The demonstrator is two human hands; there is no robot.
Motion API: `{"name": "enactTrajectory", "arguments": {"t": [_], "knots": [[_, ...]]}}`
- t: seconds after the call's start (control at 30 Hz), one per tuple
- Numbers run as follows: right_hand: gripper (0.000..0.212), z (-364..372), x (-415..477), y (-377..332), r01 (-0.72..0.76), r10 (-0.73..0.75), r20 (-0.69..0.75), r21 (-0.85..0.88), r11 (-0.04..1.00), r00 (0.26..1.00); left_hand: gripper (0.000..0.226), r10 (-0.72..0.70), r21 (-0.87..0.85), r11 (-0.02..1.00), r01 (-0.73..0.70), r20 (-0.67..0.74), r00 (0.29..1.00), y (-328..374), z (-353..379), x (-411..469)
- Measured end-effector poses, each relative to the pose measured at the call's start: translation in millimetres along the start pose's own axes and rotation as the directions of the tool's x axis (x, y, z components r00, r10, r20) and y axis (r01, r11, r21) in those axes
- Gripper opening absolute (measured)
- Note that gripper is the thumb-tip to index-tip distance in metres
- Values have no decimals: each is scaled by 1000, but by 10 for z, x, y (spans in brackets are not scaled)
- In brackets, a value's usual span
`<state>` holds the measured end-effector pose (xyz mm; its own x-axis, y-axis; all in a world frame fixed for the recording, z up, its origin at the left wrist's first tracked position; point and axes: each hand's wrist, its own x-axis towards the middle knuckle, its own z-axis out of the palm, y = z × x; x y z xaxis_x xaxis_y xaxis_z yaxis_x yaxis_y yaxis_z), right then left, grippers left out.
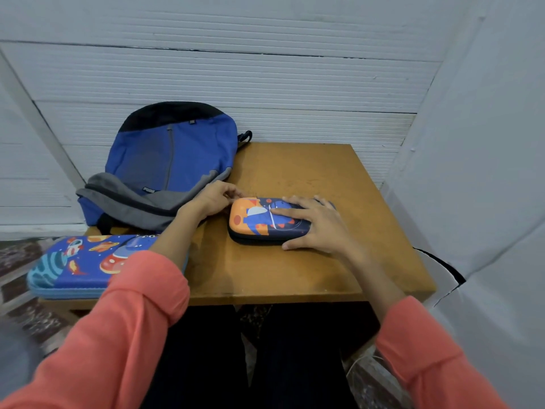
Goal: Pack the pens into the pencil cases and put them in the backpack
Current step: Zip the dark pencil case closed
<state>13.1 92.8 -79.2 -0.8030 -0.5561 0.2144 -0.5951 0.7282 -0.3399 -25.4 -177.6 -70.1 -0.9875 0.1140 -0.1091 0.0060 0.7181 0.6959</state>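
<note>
Wooden table, hands flat on pencil case

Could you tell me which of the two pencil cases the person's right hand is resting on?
The orange-and-navy pencil case at the table's middle: the right hand lies flat on it. The larger blue space-print pencil case sits at the table's left edge, partly behind the left sleeve.

The table looks like wood or laminate, brown, smooth with a dull sheen and faint scuffs. The backpack is matt woven cloth in blue, grey and black. The small case has a smooth moulded shell, slightly glossy, with printed art. The large case looks the same, with a cloth-like zip edge. Both sleeves are soft matt fabric.
</note>
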Motion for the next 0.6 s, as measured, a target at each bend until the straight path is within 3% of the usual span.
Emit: {"name": "enactTrajectory", "arguments": {"t": [0.17, 0.33, 0.6], "knots": [[73, 4, -2, -1, 3, -3, 8, -21, 1000, 1000, 21, 107, 250, 965, -73, -128, 986, -7, 26, -1], [72, 27, -9, 8, 8, -8, -6, -35, 999, 1000, 21, 280, 518, 844, -138, -206, 938, -11, 61, -146], [71, 18, -12, -13, -8, 8, -3, -6, 1000, 1000, 18, 254, 535, 840, -93, -236, 938, -36, 34, -344]]}}
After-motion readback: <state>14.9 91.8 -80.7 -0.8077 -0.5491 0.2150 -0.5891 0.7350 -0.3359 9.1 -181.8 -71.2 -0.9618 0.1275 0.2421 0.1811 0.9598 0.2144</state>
